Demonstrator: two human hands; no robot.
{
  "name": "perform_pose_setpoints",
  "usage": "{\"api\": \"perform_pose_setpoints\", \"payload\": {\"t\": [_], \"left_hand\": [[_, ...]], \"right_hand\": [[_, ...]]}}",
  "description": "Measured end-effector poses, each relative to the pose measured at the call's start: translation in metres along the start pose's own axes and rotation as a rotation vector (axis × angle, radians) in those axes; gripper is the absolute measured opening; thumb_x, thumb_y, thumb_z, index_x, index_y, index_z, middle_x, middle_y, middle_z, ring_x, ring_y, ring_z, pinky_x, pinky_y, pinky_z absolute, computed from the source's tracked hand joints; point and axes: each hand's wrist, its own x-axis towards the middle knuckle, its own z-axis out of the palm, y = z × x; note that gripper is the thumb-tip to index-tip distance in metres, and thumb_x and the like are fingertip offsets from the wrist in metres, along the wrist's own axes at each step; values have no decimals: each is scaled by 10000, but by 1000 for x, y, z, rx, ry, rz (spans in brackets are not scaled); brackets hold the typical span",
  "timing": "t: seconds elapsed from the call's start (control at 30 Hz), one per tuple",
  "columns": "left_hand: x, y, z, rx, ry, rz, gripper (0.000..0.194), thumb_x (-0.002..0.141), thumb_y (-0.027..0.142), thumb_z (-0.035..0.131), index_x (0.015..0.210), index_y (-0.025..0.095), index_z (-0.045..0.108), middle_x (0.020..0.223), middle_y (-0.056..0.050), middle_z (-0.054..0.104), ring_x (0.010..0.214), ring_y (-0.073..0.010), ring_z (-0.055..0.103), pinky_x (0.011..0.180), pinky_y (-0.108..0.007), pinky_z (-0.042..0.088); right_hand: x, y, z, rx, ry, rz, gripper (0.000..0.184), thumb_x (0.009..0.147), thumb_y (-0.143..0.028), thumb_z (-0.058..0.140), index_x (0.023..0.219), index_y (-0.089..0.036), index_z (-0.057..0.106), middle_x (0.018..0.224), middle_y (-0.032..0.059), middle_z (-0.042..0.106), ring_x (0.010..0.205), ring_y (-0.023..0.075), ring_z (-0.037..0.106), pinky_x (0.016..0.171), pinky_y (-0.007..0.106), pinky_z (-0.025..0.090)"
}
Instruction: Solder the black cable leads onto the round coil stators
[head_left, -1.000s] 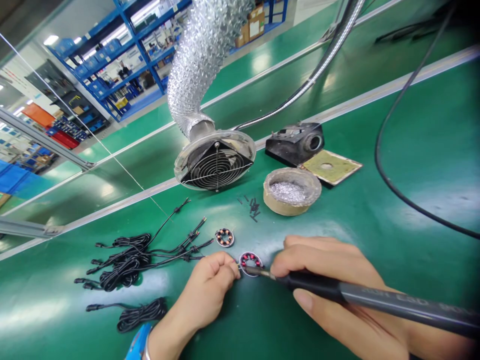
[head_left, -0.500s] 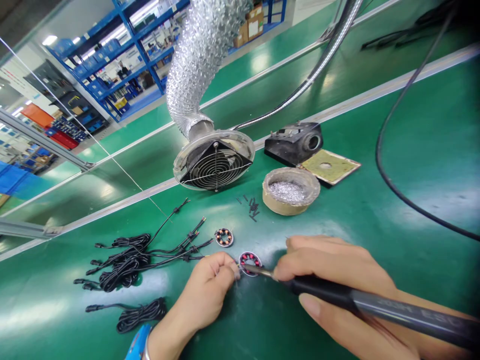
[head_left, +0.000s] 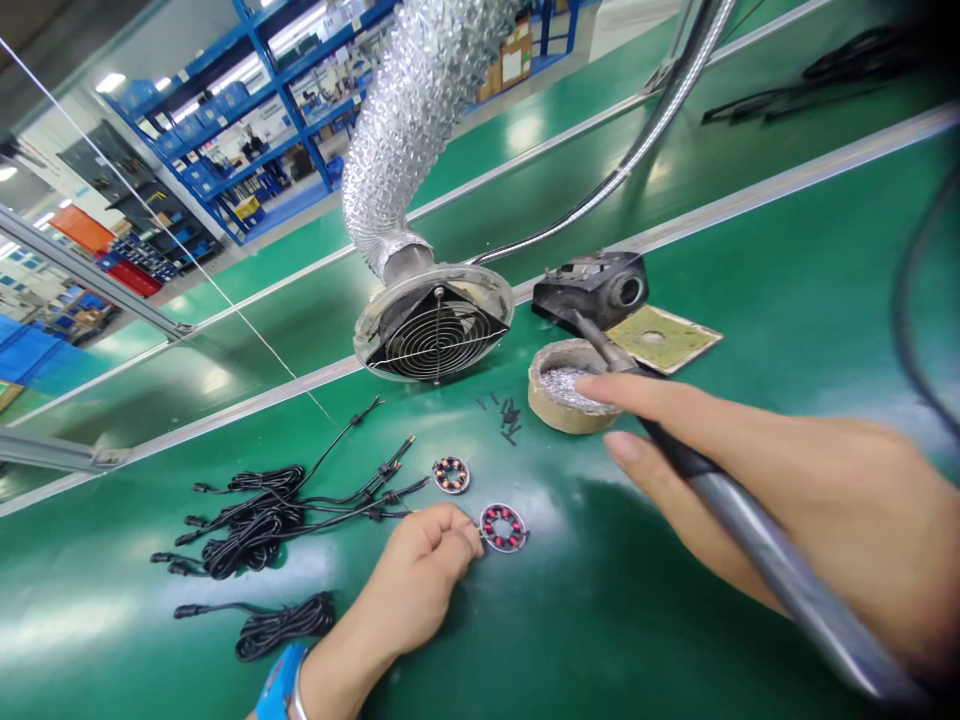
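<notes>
My left hand [head_left: 424,565] is closed in a pinch on the wire end of a black cable [head_left: 330,527] that runs in from the left. Its fingertips meet the edge of a round stator [head_left: 503,528] with dark red coils, lying flat on the green bench. Just behind that lies a second stator [head_left: 451,475] with copper-coloured coils. My right hand [head_left: 787,480] grips a soldering iron [head_left: 690,460]. The iron's tip points up and left, over the rim of a round tub [head_left: 570,416] of silvery scraps, and is clear of the stators.
Coiled black cables [head_left: 255,535] lie on the left. Short black tube pieces [head_left: 510,418] are scattered beside the tub. An iron stand [head_left: 589,288] with a yellowish sponge [head_left: 664,336] sits at the back. A fume extractor hood [head_left: 435,335] hangs from a silver duct [head_left: 401,130].
My right hand has lifted the soldering iron off the red-coiled stator and carried it back and right to the tub, tilting it upward. My left hand keeps its pinch in place.
</notes>
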Motion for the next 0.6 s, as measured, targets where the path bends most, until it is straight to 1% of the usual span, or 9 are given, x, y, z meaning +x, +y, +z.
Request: {"api": "perform_pose_setpoints", "payload": {"t": [0.07,0.13,0.17,0.23,0.3,0.33,0.43,0.5,0.6], "left_hand": [[0,0,0,-11,4,4,252,788,399,571,695,177,499,509,102,293,468,-63,204,446,-203,163],[0,1,-1,-33,6,1,283,789,432,580,699,172,510,482,102,328,437,-53,216,420,-190,156],[0,1,-1,-52,8,-11,310,790,463,578,708,171,517,469,97,362,409,-47,223,398,-184,152],[-1,1,-2,-107,15,-52,368,775,530,579,725,170,525,477,70,468,348,-39,255,343,-175,155],[-1,0,-5,-175,33,-92,408,734,571,599,722,169,527,531,28,564,318,-47,336,298,-170,207],[-1,0,-6,-202,38,-107,415,711,572,616,713,166,531,553,12,589,323,-58,387,291,-171,249],[-2,0,-11,-203,43,-120,358,662,493,665,679,155,549,561,-2,602,357,-82,472,310,-177,329],[-2,1,-13,-139,50,-116,282,651,414,664,666,151,565,561,0,602,345,-70,440,310,-175,291],[-3,3,-14,-30,76,-71,194,650,331,632,651,141,595,539,12,578,381,-49,371,373,-172,242]], "right_hand": [[-1,10,1,-79,-148,-65,229,969,-315,444,1090,-215,611,551,10,621,321,159,469,368,329,244],[-1,13,3,-43,-275,-100,173,962,-289,413,920,-232,571,419,-40,498,267,167,433,342,326,196],[0,11,5,2,-290,-88,158,963,-269,415,881,-234,545,430,-46,495,281,164,449,345,315,211],[2,1,12,111,-250,-47,132,970,-224,429,890,-225,534,544,-32,559,379,147,510,392,280,297],[3,-12,24,262,-188,-50,100,954,-173,457,917,-214,541,654,-16,587,508,135,544,488,249,387],[1,-18,32,347,-186,-71,93,930,-141,478,916,-210,538,696,-9,593,567,134,547,535,239,413],[-6,-30,55,480,-228,-134,132,875,-87,477,903,-203,535,737,12,593,669,158,520,588,243,420],[-10,-33,67,491,-257,-154,169,856,-64,443,900,-202,531,723,20,588,675,172,494,573,248,399],[-12,-32,75,536,-248,-140,220,831,-32,410,925,-202,514,738,21,579,694,172,492,585,244,400]]}}
